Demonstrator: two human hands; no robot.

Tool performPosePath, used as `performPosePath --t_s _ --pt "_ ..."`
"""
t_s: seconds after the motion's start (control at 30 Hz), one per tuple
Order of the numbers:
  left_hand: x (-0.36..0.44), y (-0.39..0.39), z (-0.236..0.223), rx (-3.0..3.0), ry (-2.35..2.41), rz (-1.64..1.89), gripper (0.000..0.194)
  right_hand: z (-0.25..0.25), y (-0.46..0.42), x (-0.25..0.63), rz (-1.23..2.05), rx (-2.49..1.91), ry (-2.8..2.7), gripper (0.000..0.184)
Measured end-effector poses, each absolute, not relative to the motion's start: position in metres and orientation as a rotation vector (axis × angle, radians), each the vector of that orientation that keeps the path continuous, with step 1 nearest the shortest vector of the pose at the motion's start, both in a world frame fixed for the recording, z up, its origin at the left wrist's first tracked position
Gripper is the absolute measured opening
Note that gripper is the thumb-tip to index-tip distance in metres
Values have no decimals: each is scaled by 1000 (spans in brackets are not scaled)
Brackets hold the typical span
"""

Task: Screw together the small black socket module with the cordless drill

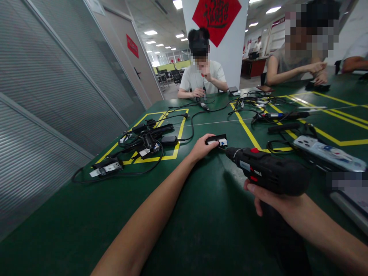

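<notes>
My right hand is wrapped round the handle of a black cordless drill with red buttons. The drill points left and its bit reaches a small black casing with a white and blue inside. Whether the bit touches a screw there is too small to tell. Closed on the left end of that casing, my left hand holds it against the green table. The drill's lower handle hangs dark below my right hand.
Black devices and cables lie in a yellow-taped area on the left. To the right are more cables, a soldering-iron-like tool, a patterned case and a phone-like slab. Two people sit across the table, hands busy.
</notes>
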State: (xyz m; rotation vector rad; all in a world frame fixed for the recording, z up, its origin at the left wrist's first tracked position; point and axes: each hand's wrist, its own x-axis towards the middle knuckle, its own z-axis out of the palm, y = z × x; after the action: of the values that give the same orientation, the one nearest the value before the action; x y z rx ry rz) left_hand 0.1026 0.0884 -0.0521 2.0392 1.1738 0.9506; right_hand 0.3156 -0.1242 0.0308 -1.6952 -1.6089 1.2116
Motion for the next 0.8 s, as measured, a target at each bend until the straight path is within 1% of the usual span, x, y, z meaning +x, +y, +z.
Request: performPosePath --t_s 0.2,0.33,0.47,0.67,0.73,0.8 --pt "103 88 -52 2018 1185 926 48 33 -125 315 1216 -1682 -1579 44" --pt "103 87 -52 2024 1165 948 47 32 -125 315 1207 -1707 -1590 47" --pt "102 87 -52 2027 1176 938 47 33 -126 315 1225 -1703 -1569 43" --pt "101 91 -55 2035 1132 951 48 30 -125 319 1157 -1724 -1667 49" --pt "101 92 -55 2038 1127 949 48 31 -125 318 1143 -1676 -1672 46" --pt "101 92 -55 2042 1130 942 48 32 -125 317 1132 -1604 -1668 37"
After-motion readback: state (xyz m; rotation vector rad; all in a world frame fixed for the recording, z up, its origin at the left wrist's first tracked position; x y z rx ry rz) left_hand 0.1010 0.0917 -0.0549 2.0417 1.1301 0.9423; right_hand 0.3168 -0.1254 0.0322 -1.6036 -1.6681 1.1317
